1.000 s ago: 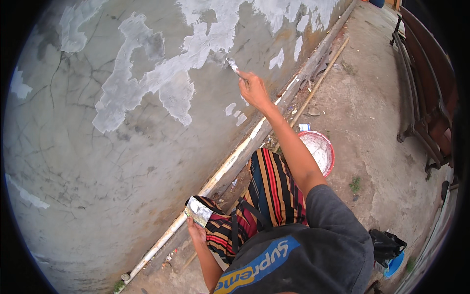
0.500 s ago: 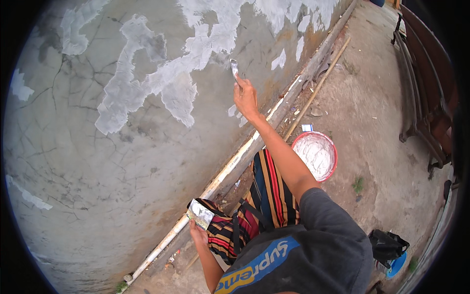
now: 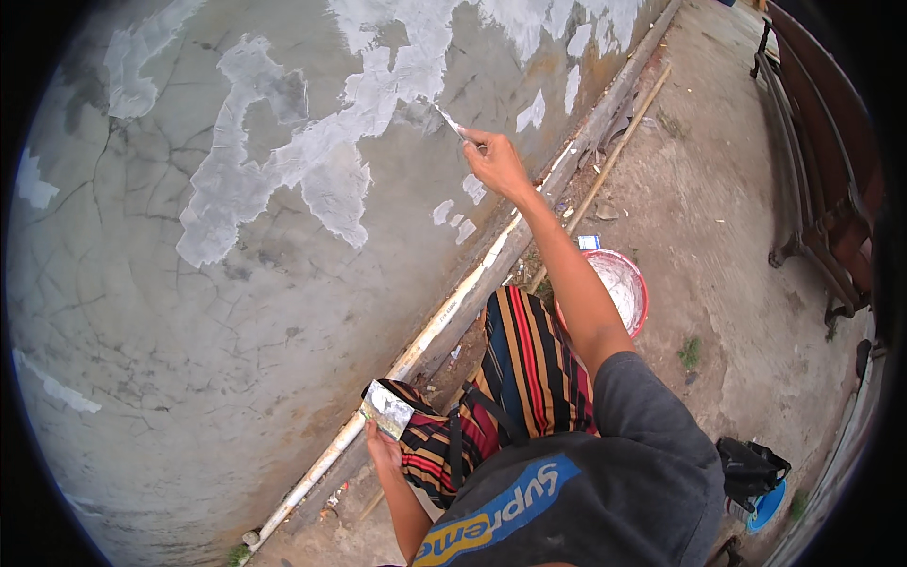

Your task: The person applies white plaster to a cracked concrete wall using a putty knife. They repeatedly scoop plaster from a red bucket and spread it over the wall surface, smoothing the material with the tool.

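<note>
My right hand [image 3: 497, 166] is closed on a putty knife [image 3: 449, 121]. The blade's tip is at the cracked grey wall [image 3: 283, 312], along the lower edge of a white putty patch [image 3: 392, 90]; whether it touches cannot be made out. Down by my knee, my left hand [image 3: 382, 450] grips a flat, square plate [image 3: 387, 422] by its lower edge. A dab of white putty lies on that plate, amid grey-yellow smears. Behind my right forearm stands a red-rimmed bucket [image 3: 646, 304] with white putty [image 3: 618, 280] inside, partly covered by the arm.
A white pipe [image 3: 430, 337] runs along the wall's foot, with a long wooden pole [image 3: 609, 168] beside it. To the right stands a dark wooden bench [image 3: 824, 161]. A black bag [image 3: 751, 470] rests near a blue basin [image 3: 769, 507] at lower right.
My right hand has shifted slightly right and turned, so the putty knife now slants up-left toward the patch edge. My right forearm covers more of the bucket. The left hand stays put.
</note>
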The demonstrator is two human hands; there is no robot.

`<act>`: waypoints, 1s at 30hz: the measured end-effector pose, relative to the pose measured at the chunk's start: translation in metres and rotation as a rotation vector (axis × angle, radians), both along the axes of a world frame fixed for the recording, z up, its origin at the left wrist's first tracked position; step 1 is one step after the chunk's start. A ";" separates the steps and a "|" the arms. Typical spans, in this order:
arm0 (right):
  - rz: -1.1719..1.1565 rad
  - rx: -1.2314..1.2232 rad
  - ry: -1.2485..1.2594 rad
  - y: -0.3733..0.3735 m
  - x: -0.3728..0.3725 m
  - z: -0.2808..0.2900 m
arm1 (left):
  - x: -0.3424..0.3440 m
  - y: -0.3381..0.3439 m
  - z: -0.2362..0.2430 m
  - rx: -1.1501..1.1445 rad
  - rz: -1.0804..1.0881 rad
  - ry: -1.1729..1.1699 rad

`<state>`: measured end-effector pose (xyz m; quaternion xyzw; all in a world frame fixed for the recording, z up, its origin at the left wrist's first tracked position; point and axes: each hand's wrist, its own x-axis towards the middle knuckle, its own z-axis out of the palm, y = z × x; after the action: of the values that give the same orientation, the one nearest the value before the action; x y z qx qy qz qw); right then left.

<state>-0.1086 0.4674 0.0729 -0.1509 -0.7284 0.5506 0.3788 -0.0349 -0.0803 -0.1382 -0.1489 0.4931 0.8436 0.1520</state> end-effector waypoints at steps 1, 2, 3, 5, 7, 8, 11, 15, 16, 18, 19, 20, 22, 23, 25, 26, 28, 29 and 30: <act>-0.020 0.058 -0.015 -0.003 -0.001 0.005 | 0.000 0.000 0.000 0.002 0.000 -0.005; -0.020 0.092 -0.050 -0.009 -0.001 0.006 | 0.000 0.001 0.000 0.005 0.001 -0.010; -0.019 0.128 -0.084 -0.018 0.002 0.008 | 0.000 -0.001 -0.002 0.003 -0.001 0.001; 0.007 0.154 -0.110 -0.026 0.006 0.003 | 0.001 -0.005 -0.006 0.002 -0.003 0.022; 0.057 0.132 -0.088 -0.026 0.009 -0.007 | -0.001 -0.006 -0.007 0.000 0.008 -0.007; 0.005 0.113 -0.058 -0.024 0.008 -0.008 | -0.002 -0.008 -0.007 -0.001 0.015 -0.021; -0.116 0.061 -0.020 -0.020 0.002 -0.008 | 0.001 -0.010 -0.007 0.008 0.002 -0.009; -0.183 0.092 0.048 -0.029 -0.017 -0.019 | 0.003 -0.002 0.001 0.003 0.011 -0.008; -0.196 0.114 0.090 -0.032 -0.020 -0.025 | 0.003 0.000 0.004 0.003 0.017 -0.010; -0.140 0.197 0.098 -0.032 -0.012 -0.031 | 0.005 -0.001 0.004 0.002 0.027 -0.008; -0.108 0.235 0.100 -0.033 -0.007 -0.031 | 0.007 -0.005 0.002 0.001 0.032 -0.004; -0.088 0.178 0.075 -0.034 -0.002 -0.028 | 0.009 -0.008 0.001 -0.001 0.036 -0.001; -0.060 0.070 0.033 -0.031 0.006 -0.020 | 0.006 -0.006 0.002 0.004 0.005 0.003; -0.073 0.037 0.027 -0.026 0.004 -0.020 | 0.006 -0.005 0.002 0.007 -0.010 0.005; -0.099 -0.034 0.021 -0.016 -0.005 -0.018 | 0.005 -0.006 0.000 -0.014 -0.002 -0.006; -0.116 0.005 0.030 -0.018 -0.007 -0.020 | 0.004 -0.008 -0.001 -0.025 0.003 -0.012; -0.152 0.092 0.045 -0.020 -0.013 -0.023 | 0.005 -0.008 -0.002 -0.036 0.024 0.001; -0.116 0.085 0.033 -0.021 -0.011 -0.025 | 0.004 -0.008 -0.002 -0.041 0.035 0.007; -0.076 0.079 0.020 -0.022 -0.007 -0.028 | 0.005 -0.008 -0.002 -0.031 0.029 0.014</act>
<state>-0.1158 0.4452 0.0449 -0.1576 -0.7395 0.5081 0.4124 -0.0298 -0.0880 -0.1400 -0.1526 0.5050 0.8389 0.1339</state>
